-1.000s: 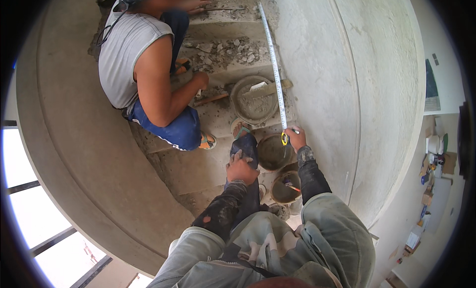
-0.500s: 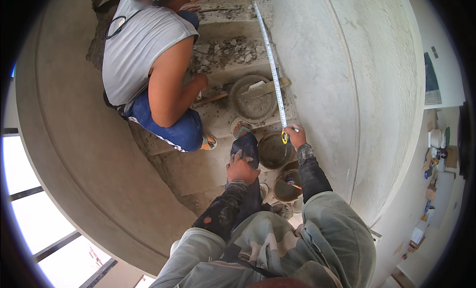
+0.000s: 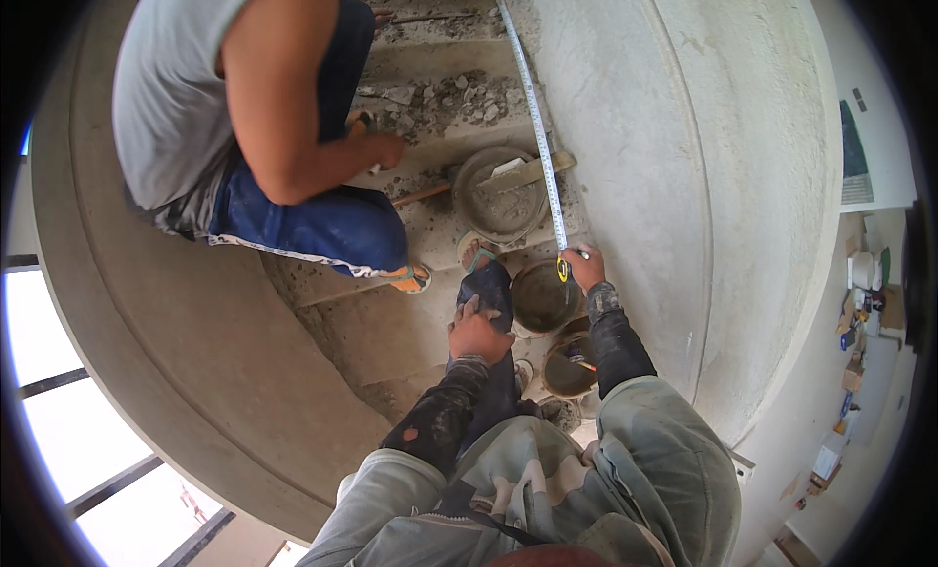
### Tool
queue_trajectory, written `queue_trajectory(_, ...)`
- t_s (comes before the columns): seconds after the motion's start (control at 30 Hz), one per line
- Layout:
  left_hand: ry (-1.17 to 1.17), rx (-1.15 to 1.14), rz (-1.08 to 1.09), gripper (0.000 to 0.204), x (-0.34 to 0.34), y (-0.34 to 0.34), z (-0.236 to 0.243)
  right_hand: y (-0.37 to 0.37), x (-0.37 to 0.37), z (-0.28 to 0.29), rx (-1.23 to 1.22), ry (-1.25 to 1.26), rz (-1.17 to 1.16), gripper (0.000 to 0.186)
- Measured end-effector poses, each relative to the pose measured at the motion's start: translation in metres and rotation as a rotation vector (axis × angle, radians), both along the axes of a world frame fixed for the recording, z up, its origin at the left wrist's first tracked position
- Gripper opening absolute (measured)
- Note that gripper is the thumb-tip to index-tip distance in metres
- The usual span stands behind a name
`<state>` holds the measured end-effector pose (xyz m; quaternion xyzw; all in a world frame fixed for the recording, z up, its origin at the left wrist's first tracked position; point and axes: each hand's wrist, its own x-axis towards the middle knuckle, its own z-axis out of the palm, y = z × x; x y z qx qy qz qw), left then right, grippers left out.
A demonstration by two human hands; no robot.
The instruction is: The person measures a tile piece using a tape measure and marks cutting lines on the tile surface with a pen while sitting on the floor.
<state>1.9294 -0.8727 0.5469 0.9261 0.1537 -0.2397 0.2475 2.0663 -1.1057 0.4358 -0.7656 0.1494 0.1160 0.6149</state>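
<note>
Resting on the person's own trouser leg [image 3: 496, 292], the left hand [image 3: 479, 337] lay with its fingers loosely spread and no tool in it. To its right, below the other forearm, stood the smaller bucket [image 3: 570, 386], with the larger bucket [image 3: 547, 323] just beyond it. The right hand [image 3: 584, 266] was a little farther out, over the right edge of that larger bucket in this view, its fingers closed on the tape measure [image 3: 563, 271] at the case end (a short pale stick also showed at the fingers, too small to name). This was plainly the nearer hand: the case sat at its left side, while the left hand was well apart, lower and to the left.

From the case the blade [image 3: 535, 113] ran straight away from the person, up the steps [image 3: 391, 328], its long axis leaning slightly left. It passed across the right end of a board [image 3: 518, 177] lying on the round basin [image 3: 459, 201]; whether they touched could not be told. Farther up, it ran right of the rubble [image 3: 474, 103], close along the wall [image 3: 625, 167], to the upper step. A co-worker [image 3: 186, 88] crouched left of it, well apart.
</note>
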Motion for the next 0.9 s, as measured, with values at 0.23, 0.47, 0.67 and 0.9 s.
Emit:
queue_trajectory(0.23,0.042,-0.007,0.004,0.054,0.004,-0.001,0.003,0.0,-0.001,-0.005,-0.066,-0.027,0.02,0.021)
queue_trajectory(0.47,0.042,0.0,0.005,0.053,0.004,-0.002,0.002,0.001,-0.001,-0.007,-0.043,-0.023,-0.004,0.022)
queue_trajectory(0.67,-0.001,0.004,0.004,0.052,0.002,-0.003,-0.002,-0.002,-0.002,-0.012,-0.055,-0.053,-0.005,0.021)
queue_trajectory(0.9,-0.017,-0.006,0.013,0.052,0.003,-0.004,0.001,-0.002,-0.002,-0.012,-0.119,-0.087,0.003,0.024)
